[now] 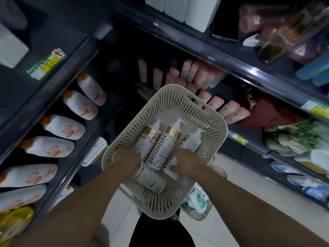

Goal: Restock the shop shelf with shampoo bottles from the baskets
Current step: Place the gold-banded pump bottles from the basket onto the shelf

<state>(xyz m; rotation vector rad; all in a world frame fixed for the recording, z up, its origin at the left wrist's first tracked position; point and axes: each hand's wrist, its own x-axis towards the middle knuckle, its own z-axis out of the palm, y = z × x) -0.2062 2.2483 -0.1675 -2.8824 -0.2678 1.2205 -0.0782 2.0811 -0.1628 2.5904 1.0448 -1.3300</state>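
Observation:
A beige slotted basket (179,97) sits in the middle of the view, in front of the shelves. Inside it lie several white pump shampoo bottles with gold bands (165,141). My left hand (127,162) reaches in at the near left and grips one bottle (151,180) that lies across the basket's near corner. At the near right, my right hand (187,163) has its fingers curled round another white bottle (172,168), most of it hidden under the hand. The dark shelf (58,97) on the left holds a row of white bottles with orange caps (62,126).
A second basket (204,211) with green-labelled bottles sits under the first one. Pink tubes (229,111) fill the middle shelf behind the basket. Packets and tubs (292,139) line the right shelves. Pale floor tiles (231,193) lie below.

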